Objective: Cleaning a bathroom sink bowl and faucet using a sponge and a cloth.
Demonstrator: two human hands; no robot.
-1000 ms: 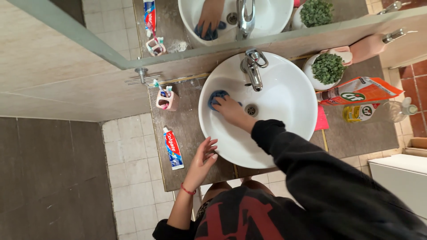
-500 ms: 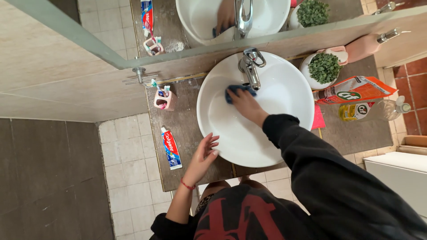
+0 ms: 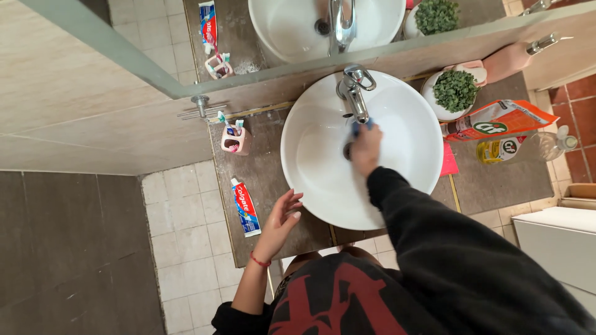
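My right hand (image 3: 366,149) is inside the round white basin (image 3: 310,161), pressing a blue cloth (image 3: 361,127) against the bowl just below the chrome tap (image 3: 354,93), over the drain. Only a small edge of the cloth shows past my fingers. My left hand (image 3: 282,220) rests with fingers spread on the brown counter (image 3: 267,180) at the basin's front left rim, holding nothing. A red band is on that wrist.
A toothpaste tube (image 3: 244,206) and a pink toothbrush holder (image 3: 234,138) stand left of the basin. To the right are a potted green plant (image 3: 455,92), an orange pouch (image 3: 503,119), a yellow bottle (image 3: 528,147) and a pink soap dispenser (image 3: 512,57). A mirror (image 3: 298,31) hangs behind.
My right hand has swept the blue cloth from the basin's left side across to the middle under the tap. My left hand has stayed put on the counter.
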